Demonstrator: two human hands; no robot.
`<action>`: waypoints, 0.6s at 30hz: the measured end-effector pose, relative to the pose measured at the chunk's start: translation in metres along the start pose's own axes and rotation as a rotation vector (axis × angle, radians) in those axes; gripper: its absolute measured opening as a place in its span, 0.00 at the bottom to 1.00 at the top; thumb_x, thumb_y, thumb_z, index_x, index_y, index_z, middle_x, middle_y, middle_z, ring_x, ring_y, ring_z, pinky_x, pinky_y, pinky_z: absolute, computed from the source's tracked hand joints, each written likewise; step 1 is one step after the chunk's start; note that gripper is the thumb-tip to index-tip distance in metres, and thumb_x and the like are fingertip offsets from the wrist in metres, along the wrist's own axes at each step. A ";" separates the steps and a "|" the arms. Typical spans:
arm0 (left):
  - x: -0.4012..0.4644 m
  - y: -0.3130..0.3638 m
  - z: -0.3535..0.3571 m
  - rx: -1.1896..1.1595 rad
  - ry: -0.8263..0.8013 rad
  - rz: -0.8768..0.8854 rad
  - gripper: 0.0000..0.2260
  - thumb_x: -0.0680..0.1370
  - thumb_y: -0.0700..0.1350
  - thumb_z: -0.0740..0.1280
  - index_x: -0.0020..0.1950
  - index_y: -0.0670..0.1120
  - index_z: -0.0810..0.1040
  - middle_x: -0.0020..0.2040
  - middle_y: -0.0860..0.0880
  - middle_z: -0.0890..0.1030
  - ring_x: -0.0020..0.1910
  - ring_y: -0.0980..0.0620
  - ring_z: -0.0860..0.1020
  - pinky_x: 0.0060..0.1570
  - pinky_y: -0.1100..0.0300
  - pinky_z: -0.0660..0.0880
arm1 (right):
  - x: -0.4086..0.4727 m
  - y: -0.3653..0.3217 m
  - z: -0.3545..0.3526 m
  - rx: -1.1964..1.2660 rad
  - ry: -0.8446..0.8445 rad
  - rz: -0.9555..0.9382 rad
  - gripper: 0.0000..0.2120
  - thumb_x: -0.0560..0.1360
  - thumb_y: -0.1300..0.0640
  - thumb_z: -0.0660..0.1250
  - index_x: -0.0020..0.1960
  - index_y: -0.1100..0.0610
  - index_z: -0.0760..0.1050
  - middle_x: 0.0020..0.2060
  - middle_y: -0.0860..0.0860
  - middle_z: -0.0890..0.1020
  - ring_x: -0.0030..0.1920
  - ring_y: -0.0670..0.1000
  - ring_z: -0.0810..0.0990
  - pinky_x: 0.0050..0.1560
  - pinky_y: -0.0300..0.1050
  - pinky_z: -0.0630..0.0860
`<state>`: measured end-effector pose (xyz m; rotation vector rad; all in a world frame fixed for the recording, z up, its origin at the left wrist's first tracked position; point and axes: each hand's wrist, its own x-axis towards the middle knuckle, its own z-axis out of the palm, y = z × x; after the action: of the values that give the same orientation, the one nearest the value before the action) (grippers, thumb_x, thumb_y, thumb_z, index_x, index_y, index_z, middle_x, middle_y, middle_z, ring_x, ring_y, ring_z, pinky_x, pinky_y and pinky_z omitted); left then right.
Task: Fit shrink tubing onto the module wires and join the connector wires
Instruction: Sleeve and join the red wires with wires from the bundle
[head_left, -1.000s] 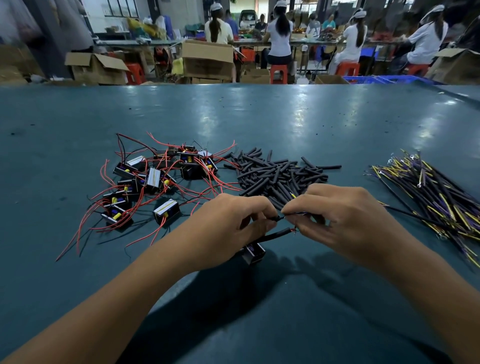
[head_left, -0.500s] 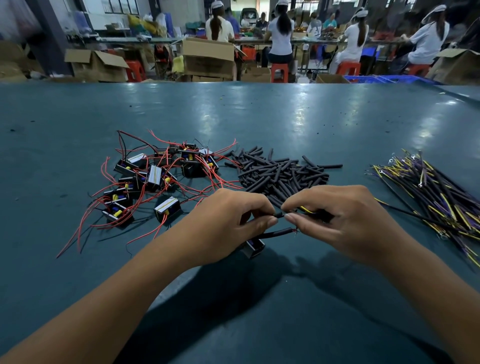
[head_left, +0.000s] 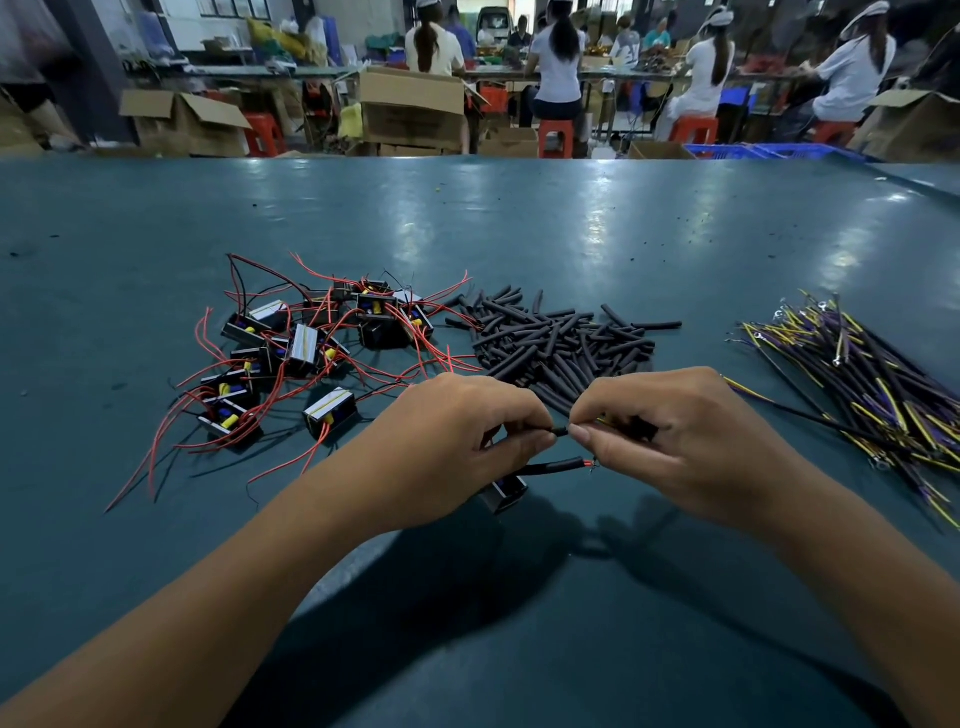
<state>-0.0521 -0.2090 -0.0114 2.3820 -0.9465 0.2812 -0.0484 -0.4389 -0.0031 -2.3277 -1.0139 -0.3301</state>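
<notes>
We count roughly a dozen small black modules (head_left: 311, 353) heaped at the left of the green counter (head_left: 571, 234), their thin red leads tangled so an exact count is out of reach; one further module (head_left: 503, 492) hangs just above the counter beneath our hands. The shrink tubing pile (head_left: 563, 340) at the centre holds far too many short black pieces to count, and the bundle of connector wires (head_left: 878, 384) at the right, purple and yellow, is likewise too dense. Our left hand (head_left: 457, 436) pinches a black sleeved lead between thumb and forefinger; our right hand (head_left: 685, 436) pinches a connector wire, fingertip to fingertip with the left. Below them a second lead (head_left: 558, 466), already sleeved in black tubing, shows a short red tip.
</notes>
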 end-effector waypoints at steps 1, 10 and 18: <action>0.000 0.001 0.000 0.013 0.001 0.011 0.08 0.80 0.52 0.65 0.49 0.50 0.81 0.39 0.59 0.78 0.39 0.57 0.74 0.39 0.50 0.75 | 0.000 -0.001 0.000 -0.020 -0.025 0.008 0.05 0.76 0.55 0.67 0.42 0.53 0.77 0.29 0.43 0.73 0.31 0.46 0.70 0.32 0.38 0.65; 0.001 0.011 -0.002 0.134 0.100 0.062 0.07 0.78 0.49 0.66 0.48 0.47 0.82 0.41 0.55 0.81 0.43 0.51 0.77 0.42 0.50 0.75 | -0.001 0.001 -0.003 0.253 -0.100 0.185 0.08 0.78 0.54 0.69 0.41 0.51 0.78 0.29 0.49 0.76 0.28 0.42 0.68 0.31 0.32 0.64; 0.001 0.014 -0.005 0.144 0.118 0.043 0.08 0.78 0.49 0.66 0.49 0.47 0.82 0.42 0.55 0.81 0.43 0.52 0.77 0.44 0.54 0.73 | 0.000 0.001 -0.007 0.347 -0.136 0.210 0.10 0.78 0.47 0.67 0.43 0.51 0.80 0.30 0.44 0.77 0.31 0.41 0.71 0.33 0.34 0.67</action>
<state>-0.0613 -0.2151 -0.0005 2.4458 -0.9515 0.5158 -0.0474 -0.4438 0.0017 -2.1323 -0.8050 0.0838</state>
